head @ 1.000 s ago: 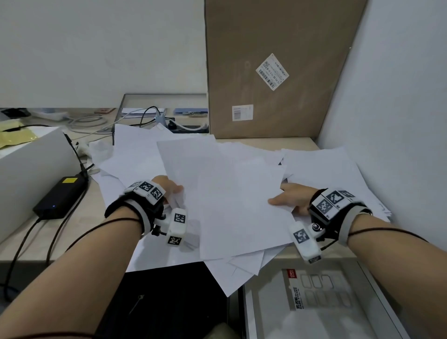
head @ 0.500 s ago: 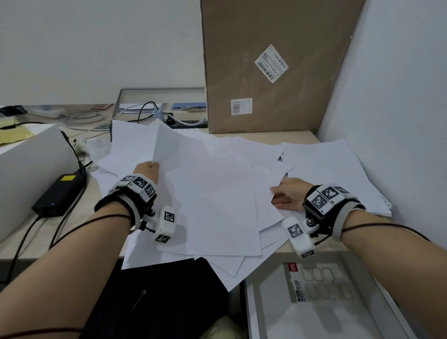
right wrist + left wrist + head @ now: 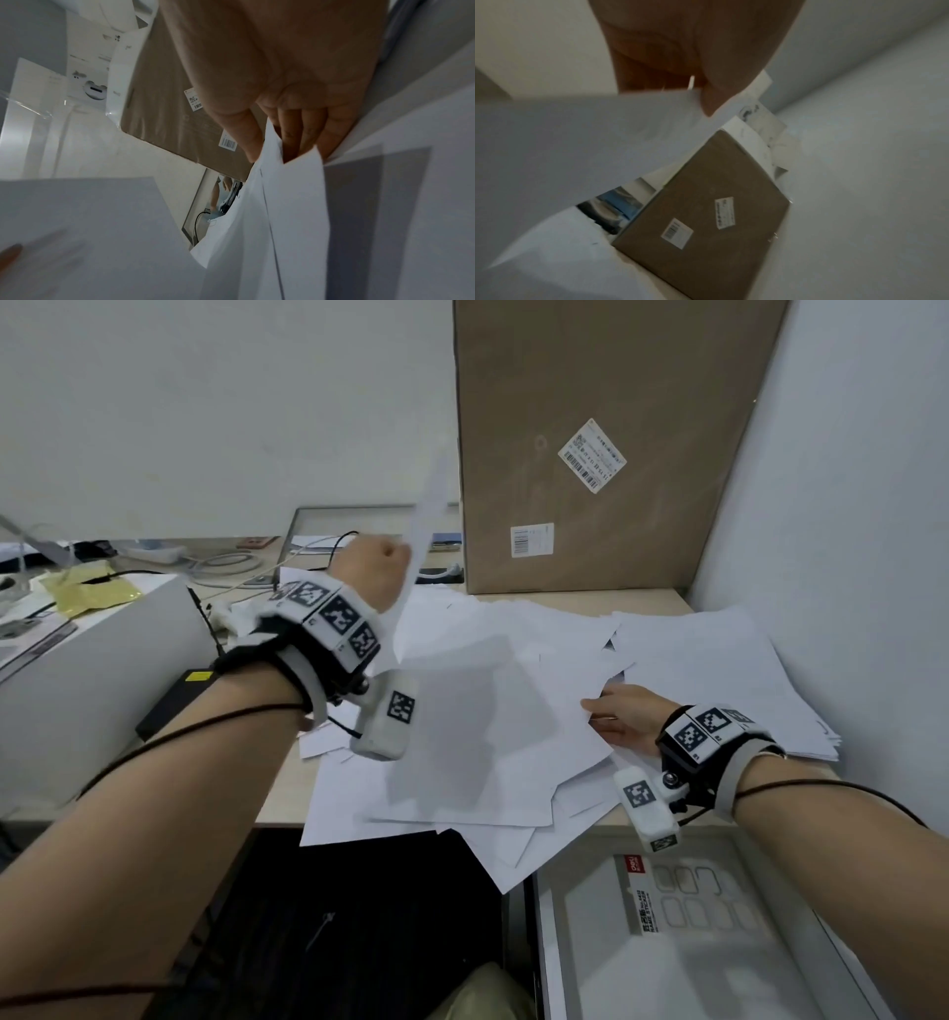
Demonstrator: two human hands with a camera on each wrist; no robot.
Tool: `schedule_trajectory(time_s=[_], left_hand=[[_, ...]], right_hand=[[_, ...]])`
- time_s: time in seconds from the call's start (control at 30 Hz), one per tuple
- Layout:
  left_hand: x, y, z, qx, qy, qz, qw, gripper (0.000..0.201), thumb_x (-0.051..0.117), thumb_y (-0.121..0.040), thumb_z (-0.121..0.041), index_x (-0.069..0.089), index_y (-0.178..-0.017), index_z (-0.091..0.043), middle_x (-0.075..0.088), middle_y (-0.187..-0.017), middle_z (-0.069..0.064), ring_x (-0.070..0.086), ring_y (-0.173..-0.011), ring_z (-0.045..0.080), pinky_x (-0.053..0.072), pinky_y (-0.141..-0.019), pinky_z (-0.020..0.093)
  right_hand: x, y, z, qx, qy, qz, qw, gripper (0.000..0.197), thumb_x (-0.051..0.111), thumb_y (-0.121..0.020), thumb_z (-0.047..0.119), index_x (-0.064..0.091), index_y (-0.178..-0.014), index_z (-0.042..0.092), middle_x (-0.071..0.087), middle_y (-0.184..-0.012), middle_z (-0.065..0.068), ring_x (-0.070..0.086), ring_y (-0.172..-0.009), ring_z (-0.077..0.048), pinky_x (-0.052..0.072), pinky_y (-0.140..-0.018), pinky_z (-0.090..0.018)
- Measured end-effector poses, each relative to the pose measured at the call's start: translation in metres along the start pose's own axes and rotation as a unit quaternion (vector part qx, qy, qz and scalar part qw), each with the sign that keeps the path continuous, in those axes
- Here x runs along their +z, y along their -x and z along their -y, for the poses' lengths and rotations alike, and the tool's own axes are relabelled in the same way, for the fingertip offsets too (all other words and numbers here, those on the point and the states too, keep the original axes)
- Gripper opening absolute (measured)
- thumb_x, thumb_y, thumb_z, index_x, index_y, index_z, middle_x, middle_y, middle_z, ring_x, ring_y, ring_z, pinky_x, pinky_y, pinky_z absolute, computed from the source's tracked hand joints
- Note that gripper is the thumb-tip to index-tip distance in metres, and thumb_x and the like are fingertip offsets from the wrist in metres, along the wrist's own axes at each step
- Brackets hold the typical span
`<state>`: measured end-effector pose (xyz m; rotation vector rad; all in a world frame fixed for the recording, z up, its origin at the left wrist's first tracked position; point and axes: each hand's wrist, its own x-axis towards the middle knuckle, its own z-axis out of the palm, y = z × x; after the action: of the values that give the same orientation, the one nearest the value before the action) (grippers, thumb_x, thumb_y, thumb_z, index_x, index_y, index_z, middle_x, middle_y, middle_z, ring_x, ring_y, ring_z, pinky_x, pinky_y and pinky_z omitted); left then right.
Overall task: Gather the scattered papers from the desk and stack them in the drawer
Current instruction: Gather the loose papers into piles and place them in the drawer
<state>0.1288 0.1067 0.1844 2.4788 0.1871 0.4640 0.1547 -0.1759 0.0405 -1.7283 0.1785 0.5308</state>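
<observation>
Left hand lifts one white paper sheet while the right works into the pile.

The left hand (image 3: pixel 372 572) is raised above the beige tabletop (image 3: pixel 565 598), its grip clenched on a white paper sheet (image 3: pixel 429 516) standing edge-on. The right hand (image 3: pixel 624 719) rests on the scattered white papers (image 3: pixel 493 690), fingers (image 3: pixel 290 130) slipped between sheets with the thumb on top, grasping them. An open grey drawer (image 3: pixel 580 952) sits below the tabletop's front edge, and a tall brown cardboard box (image 3: pixel 606 444) leans against the wall.

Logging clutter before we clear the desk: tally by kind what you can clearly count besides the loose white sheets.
Tall brown cardboard box: 1
White barcode labels on it: 2
Black power adapter: 1
Yellow foil pouch: 1
Total: 5
Loose white paper sheets overlap too much to count.
</observation>
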Motion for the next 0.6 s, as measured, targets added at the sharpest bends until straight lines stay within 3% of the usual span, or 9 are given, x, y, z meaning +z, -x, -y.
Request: schedule_trajectory(time_s=[0.07,0.13,0.2,0.27,0.3,0.33,0.4,0.5,0.6], left_hand=[[0.015,0.006,-0.018,-0.018,0.005,0.09,0.996,0.031,0.037,-0.1,-0.028,0.063,-0.104,-0.01,0.055,-0.082,0.007,0.051,-0.077,0.02,0.049,-0.069,0.034],[0.037,0.015,-0.033,-0.023,-0.035,0.163,0.986,0.038,0.04,-0.101,-0.028,0.058,-0.122,-0.004,0.055,-0.087,0.005,0.048,-0.086,0.019,0.044,-0.063,0.024],[0.062,0.026,-0.041,-0.014,-0.083,0.204,0.975,0.043,0.045,-0.098,-0.032,0.056,-0.126,-0.002,0.062,-0.111,0.01,0.049,-0.091,0.018,0.044,-0.071,0.026],[0.086,0.036,-0.043,-0.018,-0.108,0.229,0.967,0.049,0.054,-0.092,-0.041,0.057,-0.126,-0.007,0.061,-0.125,0.011,0.06,-0.099,0.022,0.048,-0.092,0.03],[0.096,0.041,-0.045,-0.02,-0.113,0.25,0.961,0.053,0.057,-0.09,-0.044,0.055,-0.129,-0.008,0.059,-0.129,0.011,0.06,-0.108,0.026,0.046,-0.099,0.035],[0.103,0.046,-0.045,-0.021,-0.113,0.281,0.953,0.058,0.058,-0.09,-0.045,0.05,-0.134,-0.009,0.054,-0.135,0.011,0.055,-0.119,0.027,0.044,-0.103,0.038],[0.11,0.05,-0.044,-0.023,-0.091,0.326,0.941,0.058,0.054,-0.093,-0.04,0.043,-0.141,-0.007,0.045,-0.145,0.011,0.045,-0.132,0.026,0.038,-0.109,0.036],[0.103,0.042,-0.023,-0.041,-0.064,0.305,0.949,0.05,0.051,-0.097,-0.029,0.043,-0.141,-0.005,0.041,-0.148,0.012,0.038,-0.137,0.025,0.033,-0.111,0.032],[0.093,0.024,0.019,-0.082,-0.101,0.259,0.957,0.051,0.053,-0.096,-0.028,0.041,-0.142,-0.008,0.031,-0.154,0.008,0.028,-0.142,0.022,0.022,-0.115,0.028]], right_hand=[[0.002,0.008,0.0,-0.018,-0.005,-0.005,1.0,0.02,0.052,-0.096,0.012,0.052,-0.077,0.012,0.06,-0.077,-0.005,0.057,-0.071,-0.018,0.047,-0.072,-0.027],[0.005,0.016,0.001,-0.03,-0.003,0.001,1.0,0.026,0.05,-0.098,0.014,0.046,-0.072,0.011,0.05,-0.069,-0.006,0.047,-0.06,-0.018,0.039,-0.062,-0.027],[0.007,0.023,0.001,-0.032,-0.012,0.007,0.999,0.028,0.048,-0.098,0.019,0.041,-0.072,0.013,0.037,-0.07,-0.008,0.034,-0.058,-0.019,0.029,-0.059,-0.03],[0.007,0.027,-0.001,-0.029,-0.032,0.0,0.999,0.027,0.049,-0.098,0.027,0.048,-0.076,0.012,0.045,-0.074,-0.011,0.042,-0.062,-0.022,0.039,-0.065,-0.035],[0.007,0.027,-0.003,-0.024,-0.054,-0.001,0.998,0.026,0.05,-0.097,0.032,0.057,-0.082,0.011,0.055,-0.081,-0.012,0.052,-0.071,-0.026,0.046,-0.074,-0.04],[0.007,0.027,-0.005,-0.02,-0.08,0.001,0.997,0.031,0.05,-0.096,0.038,0.064,-0.088,0.012,0.06,-0.088,-0.013,0.056,-0.08,-0.028,0.048,-0.085,-0.043],[0.006,0.023,-0.01,-0.013,-0.126,0.0,0.992,0.043,0.045,-0.095,0.049,0.066,-0.099,0.012,0.065,-0.101,-0.016,0.058,-0.093,-0.03,0.047,-0.093,-0.046],[0.005,0.019,-0.013,0.008,-0.165,0.002,0.986,0.047,0.036,-0.098,0.052,0.061,-0.105,0.012,0.068,-0.105,-0.011,0.062,-0.097,-0.029,0.051,-0.084,-0.042],[0.009,0.015,-0.012,0.012,-0.146,0.012,0.989,0.026,0.047,-0.099,0.03,0.057,-0.11,0.009,0.065,-0.093,-0.009,0.061,-0.082,-0.024,0.053,-0.068,-0.033]])
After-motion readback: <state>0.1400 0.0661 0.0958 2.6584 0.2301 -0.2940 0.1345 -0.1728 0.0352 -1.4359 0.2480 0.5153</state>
